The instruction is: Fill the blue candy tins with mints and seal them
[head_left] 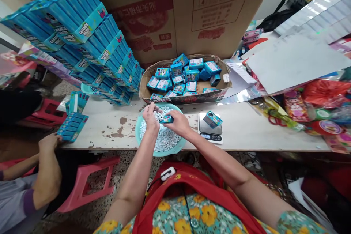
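A mint-green basin (pixel 140 145) full of small white candies (pixel 167 139) stands at the front edge of the table. Over it, my right hand (pixel 179 122) grips a small blue candy box (pixel 166 119) between thumb and fingers. Just left of that box is my left hand (pixel 151 117), fingers curled together above the candies; what they hold, if anything, is hidden. To the right of the basin lies a digital scale (pixel 202 126) with its display lit. Another blue candy box (pixel 213 119) rests on the scale's plate.
Behind the basin, a cut-down cardboard tray (pixel 143 89) holds many blue boxes. Tall stacks of blue display packs (pixel 109 55) rise at the back left. A co-worker's hand (pixel 51 140) touches packs at the left. Papers (pixel 296 58) and packaged goods crowd the right.
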`<move>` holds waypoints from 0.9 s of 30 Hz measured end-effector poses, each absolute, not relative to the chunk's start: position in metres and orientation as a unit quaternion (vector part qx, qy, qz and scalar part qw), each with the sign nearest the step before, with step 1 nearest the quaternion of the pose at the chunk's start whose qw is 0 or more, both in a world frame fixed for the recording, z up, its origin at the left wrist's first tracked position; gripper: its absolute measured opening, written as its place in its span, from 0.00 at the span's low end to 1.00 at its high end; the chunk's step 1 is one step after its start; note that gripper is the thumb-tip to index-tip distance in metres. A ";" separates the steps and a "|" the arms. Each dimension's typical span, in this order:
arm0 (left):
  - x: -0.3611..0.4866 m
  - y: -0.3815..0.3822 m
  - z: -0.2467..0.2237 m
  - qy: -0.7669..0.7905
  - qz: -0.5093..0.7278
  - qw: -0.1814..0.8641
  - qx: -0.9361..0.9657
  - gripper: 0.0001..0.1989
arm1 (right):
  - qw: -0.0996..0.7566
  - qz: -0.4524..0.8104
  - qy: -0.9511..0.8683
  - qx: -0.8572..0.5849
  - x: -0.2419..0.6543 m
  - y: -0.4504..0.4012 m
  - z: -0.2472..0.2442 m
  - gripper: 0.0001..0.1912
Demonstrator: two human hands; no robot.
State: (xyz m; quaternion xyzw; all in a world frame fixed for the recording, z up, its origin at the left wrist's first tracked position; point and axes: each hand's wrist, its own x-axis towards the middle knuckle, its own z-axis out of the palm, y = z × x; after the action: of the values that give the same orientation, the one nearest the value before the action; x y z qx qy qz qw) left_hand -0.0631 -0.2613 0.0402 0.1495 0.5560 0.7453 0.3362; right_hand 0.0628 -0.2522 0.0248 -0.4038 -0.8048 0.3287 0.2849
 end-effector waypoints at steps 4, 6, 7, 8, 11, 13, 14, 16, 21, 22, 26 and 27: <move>-0.064 -0.260 0.043 0.567 0.735 0.340 0.151 0.15 | 0.289 0.328 -0.806 -0.399 0.061 -0.250 0.025 0.17; -0.065 -0.259 0.045 0.572 0.731 0.338 0.153 0.15 | 0.287 0.331 -0.805 -0.399 0.058 -0.248 0.025 0.17; -0.066 -0.258 0.046 0.572 0.733 0.337 0.152 0.14 | 0.286 0.336 -0.805 -0.397 0.057 -0.247 0.024 0.18; -0.067 -0.258 0.047 0.567 0.738 0.335 0.150 0.14 | 0.288 0.341 -0.804 -0.394 0.056 -0.247 0.024 0.18; -0.071 -0.258 0.048 0.539 0.754 0.347 0.146 0.13 | 0.296 0.357 -0.794 -0.392 0.052 -0.246 0.023 0.17; -0.073 -0.259 0.047 0.535 0.751 0.355 0.154 0.12 | 0.302 0.361 -0.788 -0.398 0.049 -0.245 0.022 0.17; -0.074 -0.259 0.046 0.540 0.747 0.354 0.160 0.12 | 0.302 0.362 -0.785 -0.402 0.047 -0.244 0.022 0.16; -0.077 -0.259 0.044 0.551 0.737 0.347 0.180 0.11 | 0.300 0.367 -0.781 -0.408 0.043 -0.243 0.020 0.16; -0.084 -0.254 0.033 0.558 0.707 0.378 0.216 0.11 | 0.295 0.375 -0.770 -0.424 0.034 -0.239 0.014 0.17; -0.085 -0.254 0.031 0.565 0.699 0.377 0.224 0.11 | 0.295 0.376 -0.768 -0.427 0.033 -0.238 0.012 0.17; -0.088 -0.255 0.031 0.575 0.642 0.403 0.307 0.11 | 0.296 0.396 -0.745 -0.449 0.034 -0.233 0.006 0.18; -0.091 -0.256 0.031 0.570 0.628 0.417 0.328 0.11 | 0.300 0.401 -0.735 -0.458 0.037 -0.232 0.006 0.18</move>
State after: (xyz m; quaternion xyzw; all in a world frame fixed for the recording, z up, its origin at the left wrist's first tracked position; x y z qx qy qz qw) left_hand -0.0910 -0.2561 0.0309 0.3276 0.5698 0.6281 0.4166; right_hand 0.0370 -0.2325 0.0059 -0.4575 -0.7348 0.4013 0.2996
